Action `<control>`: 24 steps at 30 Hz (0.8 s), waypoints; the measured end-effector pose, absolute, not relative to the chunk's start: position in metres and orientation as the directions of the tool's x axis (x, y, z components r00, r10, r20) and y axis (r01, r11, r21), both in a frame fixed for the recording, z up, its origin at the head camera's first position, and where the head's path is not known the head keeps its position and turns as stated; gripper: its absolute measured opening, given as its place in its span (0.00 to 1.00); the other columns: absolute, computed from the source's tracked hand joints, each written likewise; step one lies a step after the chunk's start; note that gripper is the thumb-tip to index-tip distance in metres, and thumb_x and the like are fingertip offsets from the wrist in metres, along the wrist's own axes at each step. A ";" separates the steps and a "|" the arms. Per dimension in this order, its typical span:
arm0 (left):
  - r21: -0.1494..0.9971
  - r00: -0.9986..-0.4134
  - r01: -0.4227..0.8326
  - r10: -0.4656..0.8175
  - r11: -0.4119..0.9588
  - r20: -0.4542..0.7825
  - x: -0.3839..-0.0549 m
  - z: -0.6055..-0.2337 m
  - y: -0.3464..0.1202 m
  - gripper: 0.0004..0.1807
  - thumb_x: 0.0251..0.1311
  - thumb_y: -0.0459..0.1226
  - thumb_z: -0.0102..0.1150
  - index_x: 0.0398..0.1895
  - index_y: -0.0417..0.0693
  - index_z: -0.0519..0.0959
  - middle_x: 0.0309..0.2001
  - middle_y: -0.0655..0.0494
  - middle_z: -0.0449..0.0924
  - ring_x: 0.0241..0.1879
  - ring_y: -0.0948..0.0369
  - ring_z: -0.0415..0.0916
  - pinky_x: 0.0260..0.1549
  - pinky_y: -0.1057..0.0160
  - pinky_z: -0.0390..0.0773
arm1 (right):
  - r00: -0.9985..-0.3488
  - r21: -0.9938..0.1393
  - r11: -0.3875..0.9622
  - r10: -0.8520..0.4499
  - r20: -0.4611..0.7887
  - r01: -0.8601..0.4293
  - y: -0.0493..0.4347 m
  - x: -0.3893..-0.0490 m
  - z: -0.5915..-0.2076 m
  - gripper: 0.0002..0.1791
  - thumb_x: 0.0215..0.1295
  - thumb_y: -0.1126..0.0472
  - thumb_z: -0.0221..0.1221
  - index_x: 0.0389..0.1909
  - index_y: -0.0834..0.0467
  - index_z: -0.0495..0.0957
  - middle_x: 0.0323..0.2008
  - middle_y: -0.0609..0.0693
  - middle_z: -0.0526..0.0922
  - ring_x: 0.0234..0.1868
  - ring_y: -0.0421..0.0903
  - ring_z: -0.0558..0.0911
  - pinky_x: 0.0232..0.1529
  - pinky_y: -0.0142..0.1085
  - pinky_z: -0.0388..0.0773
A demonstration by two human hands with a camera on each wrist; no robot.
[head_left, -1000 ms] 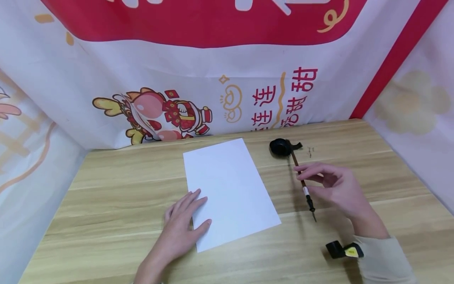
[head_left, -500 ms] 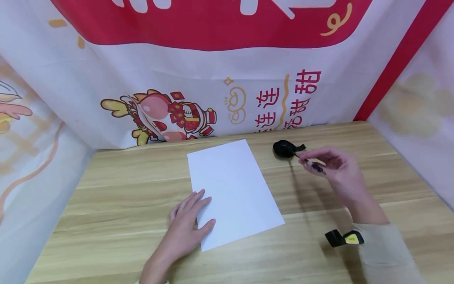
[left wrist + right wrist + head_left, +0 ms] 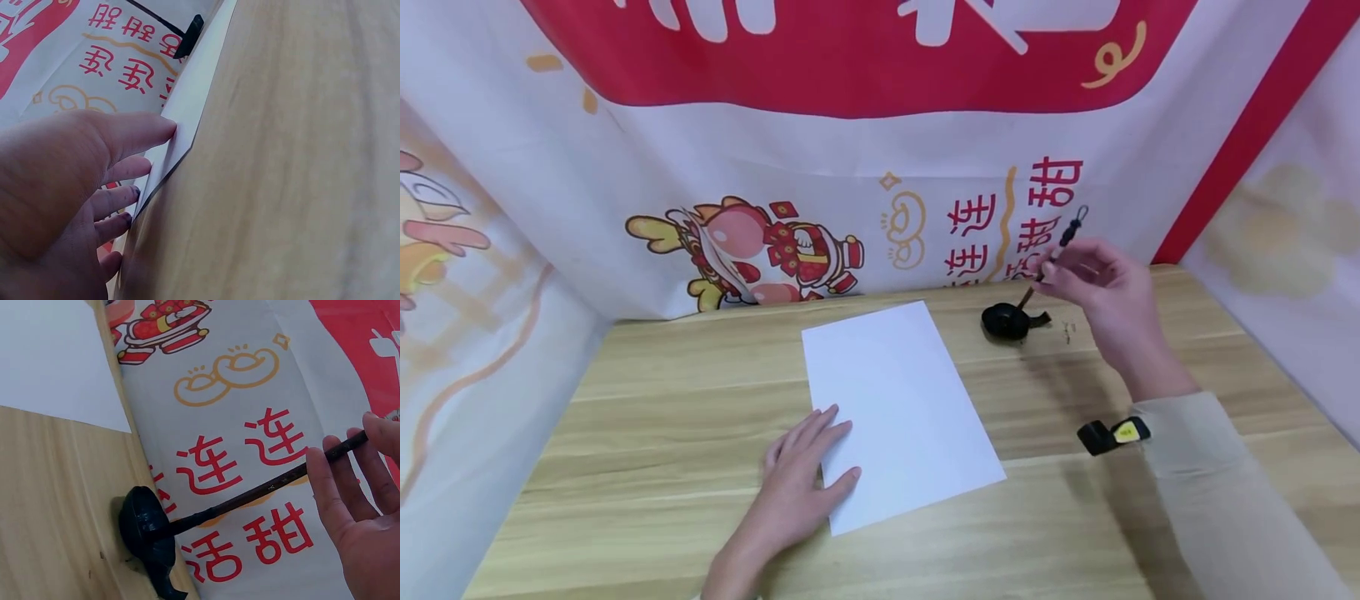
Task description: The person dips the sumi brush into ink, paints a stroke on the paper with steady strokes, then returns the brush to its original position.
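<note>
My right hand (image 3: 1108,300) pinches a writing brush (image 3: 250,495) between thumb and fingertips, high on its dark brown handle. The brush slants down to the left, its looped end up. Its bristle end is down in a small black ink dish (image 3: 1000,323) with a short curved handle, at the back right of the table. The bristles are hidden inside the dish. Fingers spread, my left hand (image 3: 797,483) rests on the left edge of a blank white sheet of paper (image 3: 906,417). In the left wrist view, dark smudges mark two of its fingertips (image 3: 129,219).
The wooden table (image 3: 662,433) runs back to a white and red printed cloth (image 3: 865,150) hung upright behind it. Cloth also hangs along both sides. Small dark marks (image 3: 1067,332) lie right of the dish. A black wrist device (image 3: 1112,435) sits at the right cuff.
My right hand has risen and moved back, turning the brush from lying toward me to standing steeply with its bristle end in the ink dish. The left hand stays on the paper.
</note>
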State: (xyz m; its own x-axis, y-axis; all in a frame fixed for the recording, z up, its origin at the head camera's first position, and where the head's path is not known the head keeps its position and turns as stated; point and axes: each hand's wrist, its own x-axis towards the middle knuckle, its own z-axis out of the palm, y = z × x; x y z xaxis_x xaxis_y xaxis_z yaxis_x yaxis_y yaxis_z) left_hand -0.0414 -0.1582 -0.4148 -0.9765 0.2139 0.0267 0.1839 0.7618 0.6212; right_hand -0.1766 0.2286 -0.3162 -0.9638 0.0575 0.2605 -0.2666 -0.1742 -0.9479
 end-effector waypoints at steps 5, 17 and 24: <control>0.625 -0.976 0.184 0.218 0.758 0.022 -0.041 -0.416 -0.158 0.32 0.69 0.47 0.69 0.75 0.53 0.77 0.84 0.53 0.64 0.84 0.44 0.56 0.77 0.28 0.47 | -0.974 -0.958 -0.181 0.085 0.209 -0.221 0.226 -0.190 -0.317 0.19 0.68 0.65 0.71 0.57 0.64 0.81 0.51 0.53 0.88 0.51 0.47 0.90 0.52 0.41 0.89; 0.621 -0.978 0.173 0.209 0.765 0.015 -0.040 -0.415 -0.157 0.32 0.70 0.47 0.69 0.75 0.54 0.76 0.84 0.53 0.64 0.85 0.44 0.55 0.77 0.28 0.47 | -0.958 -0.983 0.025 0.221 0.184 -0.183 0.225 -0.200 -0.320 0.17 0.71 0.59 0.71 0.57 0.54 0.82 0.49 0.45 0.85 0.51 0.43 0.84 0.45 0.32 0.90; 0.621 -0.979 0.167 0.201 0.766 0.016 -0.041 -0.415 -0.157 0.32 0.70 0.46 0.69 0.75 0.52 0.76 0.84 0.53 0.64 0.85 0.44 0.55 0.77 0.30 0.47 | -0.942 -0.965 0.178 0.242 0.234 -0.194 0.223 -0.204 -0.321 0.17 0.75 0.60 0.67 0.60 0.56 0.80 0.47 0.42 0.82 0.49 0.40 0.84 0.43 0.31 0.89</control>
